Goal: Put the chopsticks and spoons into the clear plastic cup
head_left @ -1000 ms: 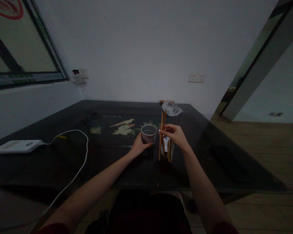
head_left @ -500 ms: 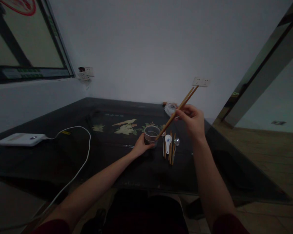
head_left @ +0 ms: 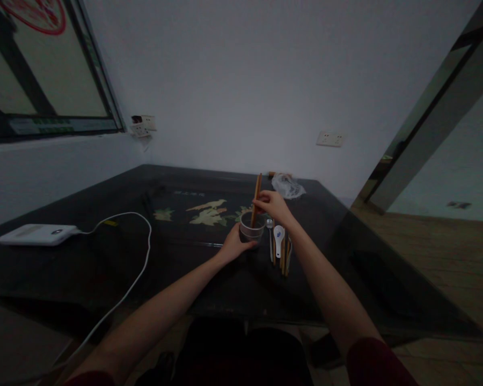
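A grey, see-through-looking cup (head_left: 251, 234) stands on the dark table, and my left hand (head_left: 234, 244) is closed around its left and near side. My right hand (head_left: 272, 205) pinches a pair of wooden chopsticks (head_left: 256, 195) above the cup. They are nearly upright, with their lower ends inside the cup's mouth. Just right of the cup lie a white spoon (head_left: 279, 238) with a blue mark, a small metal spoon (head_left: 269, 224) and several more wooden chopsticks (head_left: 283, 261). My right forearm partly covers this row.
A crumpled clear plastic bag (head_left: 287, 185) lies at the table's back edge by the wall. On the left, a white power bank (head_left: 38, 234) trails a white cable (head_left: 148, 241) over the front edge. Bird-and-flower decoration (head_left: 207, 212) marks the dark tabletop (head_left: 177, 262).
My right hand has moved left and down, bringing the chopsticks from a slant beside the cup's rim to nearly upright inside its mouth. My left hand still holds the cup.
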A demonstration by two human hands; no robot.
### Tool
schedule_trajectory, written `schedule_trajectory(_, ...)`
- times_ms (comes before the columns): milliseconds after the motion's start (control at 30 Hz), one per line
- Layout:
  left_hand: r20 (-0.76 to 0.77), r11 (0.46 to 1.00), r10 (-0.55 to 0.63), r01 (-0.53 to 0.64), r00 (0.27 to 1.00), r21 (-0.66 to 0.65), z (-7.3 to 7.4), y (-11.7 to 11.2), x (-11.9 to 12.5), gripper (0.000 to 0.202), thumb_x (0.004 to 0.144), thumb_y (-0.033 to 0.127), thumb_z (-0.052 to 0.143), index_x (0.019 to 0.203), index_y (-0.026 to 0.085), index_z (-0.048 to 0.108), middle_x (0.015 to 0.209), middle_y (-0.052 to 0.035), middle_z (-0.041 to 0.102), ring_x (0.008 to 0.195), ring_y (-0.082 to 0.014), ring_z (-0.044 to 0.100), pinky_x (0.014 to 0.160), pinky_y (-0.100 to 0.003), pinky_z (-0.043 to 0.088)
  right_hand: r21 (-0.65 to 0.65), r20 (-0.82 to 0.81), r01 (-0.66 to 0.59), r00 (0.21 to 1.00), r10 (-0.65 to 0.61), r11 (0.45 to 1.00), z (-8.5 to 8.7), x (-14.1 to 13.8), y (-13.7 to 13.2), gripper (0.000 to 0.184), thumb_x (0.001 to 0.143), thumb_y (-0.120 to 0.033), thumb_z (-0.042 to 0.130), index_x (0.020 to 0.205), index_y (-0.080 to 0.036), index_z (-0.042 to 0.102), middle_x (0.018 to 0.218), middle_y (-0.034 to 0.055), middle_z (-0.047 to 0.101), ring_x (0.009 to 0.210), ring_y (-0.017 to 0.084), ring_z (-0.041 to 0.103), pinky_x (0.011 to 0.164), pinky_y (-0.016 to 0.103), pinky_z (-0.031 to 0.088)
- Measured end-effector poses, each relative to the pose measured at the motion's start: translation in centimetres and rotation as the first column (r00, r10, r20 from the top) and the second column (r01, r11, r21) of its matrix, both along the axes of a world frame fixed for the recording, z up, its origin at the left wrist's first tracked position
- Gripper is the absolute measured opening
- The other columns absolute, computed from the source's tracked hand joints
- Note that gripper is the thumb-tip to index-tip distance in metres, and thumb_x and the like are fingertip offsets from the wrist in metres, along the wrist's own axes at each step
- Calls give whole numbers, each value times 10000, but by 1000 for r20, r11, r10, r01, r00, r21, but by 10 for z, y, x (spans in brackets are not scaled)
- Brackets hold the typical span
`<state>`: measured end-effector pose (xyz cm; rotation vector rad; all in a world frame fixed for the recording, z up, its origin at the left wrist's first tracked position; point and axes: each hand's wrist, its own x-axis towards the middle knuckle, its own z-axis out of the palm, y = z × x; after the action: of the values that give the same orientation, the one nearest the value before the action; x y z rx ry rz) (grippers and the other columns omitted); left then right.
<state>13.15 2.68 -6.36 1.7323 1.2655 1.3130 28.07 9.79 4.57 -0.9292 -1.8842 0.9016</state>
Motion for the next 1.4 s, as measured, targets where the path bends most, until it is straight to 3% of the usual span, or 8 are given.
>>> schedule_trajectory(300, 14, 1000, 2, -1, 1000, -12, -4, 4, -1, 670, 593, 294, 784, 1166, 123, 481, 1186, -142, 587, 1101, -268, 557, 956, -396, 417, -21, 110, 41, 993, -38, 999, -1, -3, -2, 91, 775, -219, 624, 764, -153, 562, 649, 14, 657, 492, 132, 628, 455, 222, 517)
schedule_trajectory(767, 55, 999, -6, 8, 998, -33, -9, 7, -2, 674, 584, 298, 794, 1162, 134, 488, 1167, -134, 600, 1083, -270, 569, 945, -408, 426, 31, 187, 74, 979, -79, 997, 1, -5, 7, 143, 800, -248, 604, 701, -151, 572, 562, 7, 635, 482, 134, 620, 466, 211, 487)
schedule_trajectory(1100, 48, 1000, -10, 11, 999, -26, -9, 7, -2, 644, 593, 288, 781, 1143, 124, 488, 1154, -141, 604, 1071, -267, 574, 946, -414, 422, -155, 120, 23, 993, -4, 988, 9, -7, 11, 116, 795, -181, 617, 698, -155, 558, 543, -8, 631, 470, 133, 612, 474, 231, 529)
schedule_trajectory(1400, 35, 999, -7, 9, 999, -45, 1, 1, -1, 641, 591, 267, 778, 1143, 126, 485, 1162, -140, 600, 1072, -261, 574, 940, -401, 430, -275, 113, -30, 992, 63, 961, 15, -4, 19, 136, 771, -167, 663, 662, -135, 586, 551, 15, 661, 490, 118, 631, 505, 199, 550)
